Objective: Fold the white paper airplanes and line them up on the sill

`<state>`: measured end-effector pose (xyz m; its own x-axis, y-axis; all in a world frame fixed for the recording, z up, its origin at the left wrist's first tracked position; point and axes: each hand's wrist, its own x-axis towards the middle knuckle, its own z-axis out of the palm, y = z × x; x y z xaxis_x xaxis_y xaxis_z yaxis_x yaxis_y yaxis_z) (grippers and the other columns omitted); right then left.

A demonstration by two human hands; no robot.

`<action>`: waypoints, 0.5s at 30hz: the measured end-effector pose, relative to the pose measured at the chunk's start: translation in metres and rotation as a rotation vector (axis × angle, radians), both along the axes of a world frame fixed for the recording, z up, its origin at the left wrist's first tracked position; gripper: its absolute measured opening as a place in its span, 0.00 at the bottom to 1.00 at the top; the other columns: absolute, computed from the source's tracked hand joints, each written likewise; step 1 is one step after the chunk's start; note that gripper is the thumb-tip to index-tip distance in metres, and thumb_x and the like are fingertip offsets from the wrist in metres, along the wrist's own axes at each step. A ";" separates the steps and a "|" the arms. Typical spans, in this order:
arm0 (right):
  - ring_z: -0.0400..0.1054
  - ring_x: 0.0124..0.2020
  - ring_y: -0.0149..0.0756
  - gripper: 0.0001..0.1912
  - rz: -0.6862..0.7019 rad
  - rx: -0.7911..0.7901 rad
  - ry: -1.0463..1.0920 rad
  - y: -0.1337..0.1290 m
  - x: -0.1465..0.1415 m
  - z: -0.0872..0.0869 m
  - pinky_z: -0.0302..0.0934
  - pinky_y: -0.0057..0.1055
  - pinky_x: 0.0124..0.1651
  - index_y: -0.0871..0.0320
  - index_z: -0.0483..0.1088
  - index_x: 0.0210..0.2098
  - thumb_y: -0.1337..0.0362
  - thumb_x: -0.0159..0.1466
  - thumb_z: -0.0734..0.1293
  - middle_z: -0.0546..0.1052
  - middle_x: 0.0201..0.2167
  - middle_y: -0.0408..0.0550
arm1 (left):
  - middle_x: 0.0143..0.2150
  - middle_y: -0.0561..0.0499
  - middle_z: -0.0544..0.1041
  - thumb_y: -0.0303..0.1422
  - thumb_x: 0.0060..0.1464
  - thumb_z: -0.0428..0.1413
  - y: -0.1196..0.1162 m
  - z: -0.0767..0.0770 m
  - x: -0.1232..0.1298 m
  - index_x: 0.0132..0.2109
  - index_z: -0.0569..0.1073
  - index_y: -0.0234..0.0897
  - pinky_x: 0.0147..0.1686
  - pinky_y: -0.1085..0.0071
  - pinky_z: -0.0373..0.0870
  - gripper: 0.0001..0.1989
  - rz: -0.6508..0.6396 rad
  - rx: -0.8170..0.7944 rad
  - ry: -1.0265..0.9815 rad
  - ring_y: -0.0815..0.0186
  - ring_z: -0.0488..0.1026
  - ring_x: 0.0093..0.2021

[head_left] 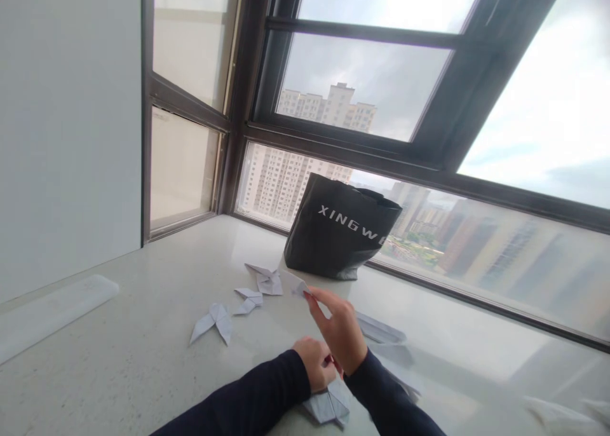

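- So my right hand (pixel 340 328) is pinching a white paper piece (pixel 293 283), grip basically closed, near the black bag (pixel 340 229)
- Left hand (pixel 314 361) is curling by some folded paper (pixel 330 405), can't tell its hold
- Three paper shapes (pixel 212 325) are lying on the surface (pixel 157 334)

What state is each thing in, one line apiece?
Right hand: thumb and finger pinched
Pinched paper: folded
Left hand: fingers curled, contents hidden
Three loose papers: folded, lying down
Nearest paper: folded, partly covered
Black bag: standing upright
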<state>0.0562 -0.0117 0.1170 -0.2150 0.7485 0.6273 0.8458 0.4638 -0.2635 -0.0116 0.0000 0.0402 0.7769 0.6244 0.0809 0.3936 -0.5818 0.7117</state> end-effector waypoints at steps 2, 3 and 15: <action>0.69 0.36 0.36 0.15 -0.074 0.019 0.017 -0.031 0.046 -0.008 0.63 0.29 0.37 0.56 0.70 0.37 0.63 0.61 0.54 0.76 0.34 0.47 | 0.27 0.54 0.71 0.25 0.48 0.48 -0.001 0.004 -0.002 0.33 0.72 0.36 0.34 0.72 0.62 0.09 0.037 0.031 0.023 0.69 0.66 0.28; 0.69 0.38 0.36 0.15 -0.104 0.033 -0.014 -0.046 0.068 -0.013 0.63 0.30 0.39 0.56 0.69 0.40 0.62 0.61 0.54 0.75 0.36 0.47 | 0.25 0.56 0.70 0.24 0.46 0.48 -0.001 0.006 -0.002 0.32 0.73 0.37 0.32 0.74 0.61 0.10 0.051 0.046 0.031 0.70 0.65 0.26; 0.69 0.38 0.36 0.20 -0.154 0.170 -0.598 -0.112 0.154 -0.083 0.66 0.26 0.39 0.54 0.62 0.50 0.68 0.58 0.58 0.74 0.39 0.47 | 0.23 0.56 0.68 0.25 0.43 0.46 -0.003 0.005 -0.001 0.32 0.73 0.38 0.22 0.79 0.54 0.12 0.056 0.093 0.016 0.73 0.59 0.20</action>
<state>0.2104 -0.1232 0.0339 -0.4627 0.6996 0.5445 0.8841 0.3190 0.3414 -0.0130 -0.0033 0.0457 0.7423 0.6576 0.1282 0.4387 -0.6217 0.6489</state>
